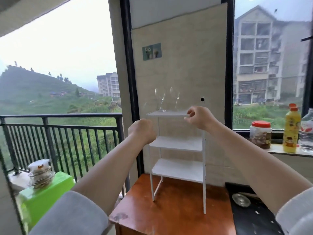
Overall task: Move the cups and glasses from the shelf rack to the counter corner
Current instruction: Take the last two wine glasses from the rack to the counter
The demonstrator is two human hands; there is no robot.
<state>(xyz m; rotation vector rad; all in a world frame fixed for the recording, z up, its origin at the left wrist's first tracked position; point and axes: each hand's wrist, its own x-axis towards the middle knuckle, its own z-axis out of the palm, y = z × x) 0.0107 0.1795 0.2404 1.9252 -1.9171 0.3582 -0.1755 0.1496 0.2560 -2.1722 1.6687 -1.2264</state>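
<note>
Glasses (162, 100), clear and hard to make out, stood on the top tier of the white rack (177, 145). The left hand (141, 132) was curled shut and empty; the right hand (199, 117) pinched loosely at the shelf edge. Best taken by the stem, lifted straight up.

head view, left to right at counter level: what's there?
Green box with stacked lids → left hand → white rack with wine glasses → right hand → red-lidded jar → yellow bottle → clear bottle.

Both hands (141, 131) (199, 117) raised, fingers curled.
</note>
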